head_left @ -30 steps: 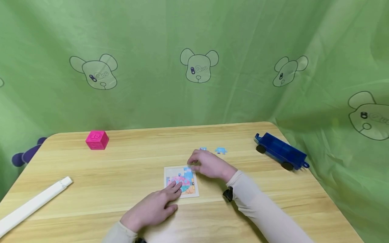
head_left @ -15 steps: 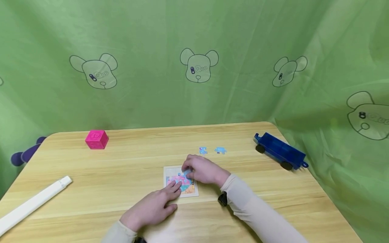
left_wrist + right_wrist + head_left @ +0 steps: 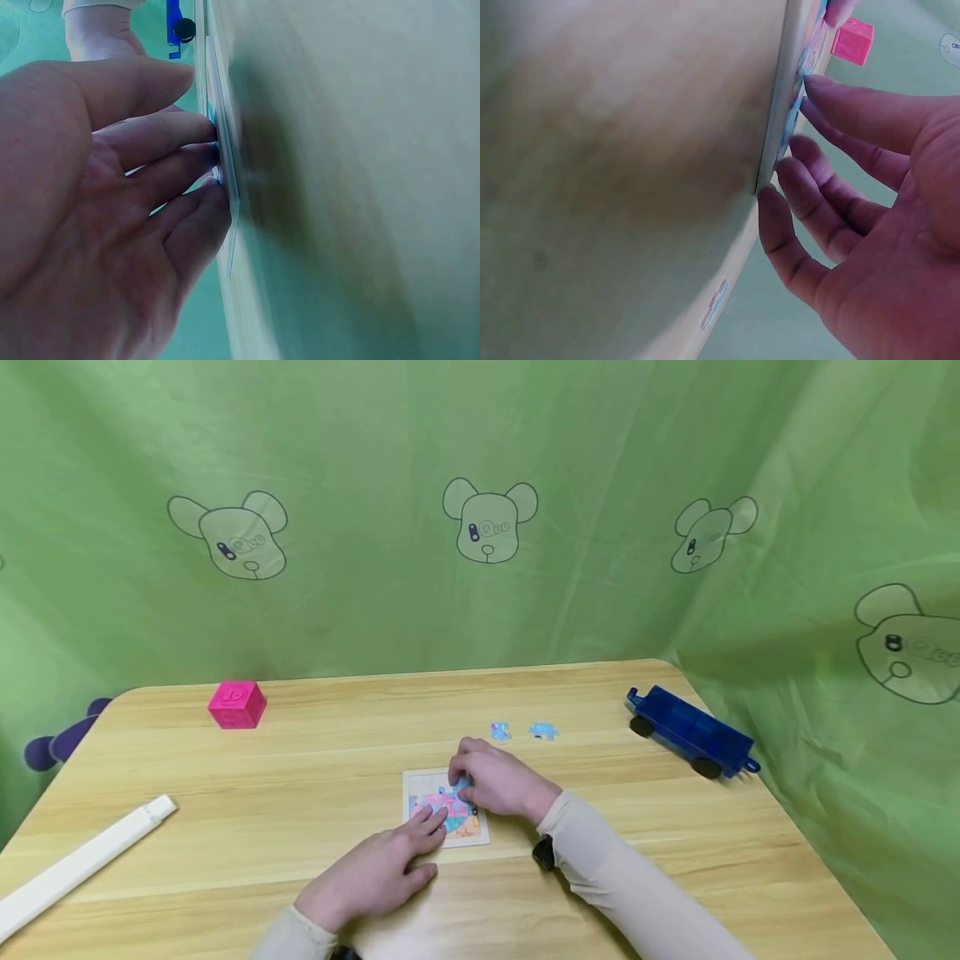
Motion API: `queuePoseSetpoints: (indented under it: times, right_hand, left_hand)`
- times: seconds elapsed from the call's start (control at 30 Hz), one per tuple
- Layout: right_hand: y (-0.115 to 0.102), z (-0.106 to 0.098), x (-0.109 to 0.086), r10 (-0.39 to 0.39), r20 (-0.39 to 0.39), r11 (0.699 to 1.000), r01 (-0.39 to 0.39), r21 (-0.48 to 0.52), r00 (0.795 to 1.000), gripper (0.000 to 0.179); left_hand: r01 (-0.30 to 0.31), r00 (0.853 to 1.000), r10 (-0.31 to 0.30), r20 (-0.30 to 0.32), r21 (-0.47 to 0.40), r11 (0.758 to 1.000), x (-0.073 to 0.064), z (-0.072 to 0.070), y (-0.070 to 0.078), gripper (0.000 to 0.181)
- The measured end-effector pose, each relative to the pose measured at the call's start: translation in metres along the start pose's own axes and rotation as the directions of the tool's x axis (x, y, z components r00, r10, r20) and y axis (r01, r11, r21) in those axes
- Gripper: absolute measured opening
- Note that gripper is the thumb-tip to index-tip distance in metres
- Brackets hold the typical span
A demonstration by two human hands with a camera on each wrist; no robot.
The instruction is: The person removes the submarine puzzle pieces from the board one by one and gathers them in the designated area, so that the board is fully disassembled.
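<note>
Bench [image 3: 300,793]: wood grain, smooth, faint sheen. Puzzle [image 3: 460,823]: smooth printed surface; card or wood, cannot tell. Wagon [image 3: 693,731]: glossy plastic. Cube [image 3: 237,706]: plastic-looking, embossed. Curtain [image 3: 360,527]: creased cloth, slight sheen. Sleeves [image 3: 637,881]: matt cloth. White bar [image 3: 82,867]: smooth.

Green cloth backdrop [image 3: 360,593] hung creased behind the table and along its right side, printed with outlined cartoon animal heads [image 3: 491,543]. Table [image 3: 315,768]: pale wood-grain top, rounded far corners. Bright glare showed near the front.
</note>
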State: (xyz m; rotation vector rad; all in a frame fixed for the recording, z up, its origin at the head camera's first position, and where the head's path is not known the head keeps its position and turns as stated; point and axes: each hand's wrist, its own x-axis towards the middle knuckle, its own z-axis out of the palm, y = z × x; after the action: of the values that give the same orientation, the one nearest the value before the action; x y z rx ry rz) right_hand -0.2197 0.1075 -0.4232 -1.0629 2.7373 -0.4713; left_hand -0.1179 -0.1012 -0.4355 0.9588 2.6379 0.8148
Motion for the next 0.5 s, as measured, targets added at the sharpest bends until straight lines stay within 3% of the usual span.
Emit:
queuePoseSetpoints:
  times: [0.5]
  right_hand:
    - [0.0016, -0.0014, 0.0016, -0.052, 0.014, 0.998, 0.052, -0.038, 0.999, 0.009]
  left_hand:
    - [0.000, 1.000, 0.000, 0.003, -0.013, 1.000, -0.0005, -0.0005, -0.0013, 0.046]
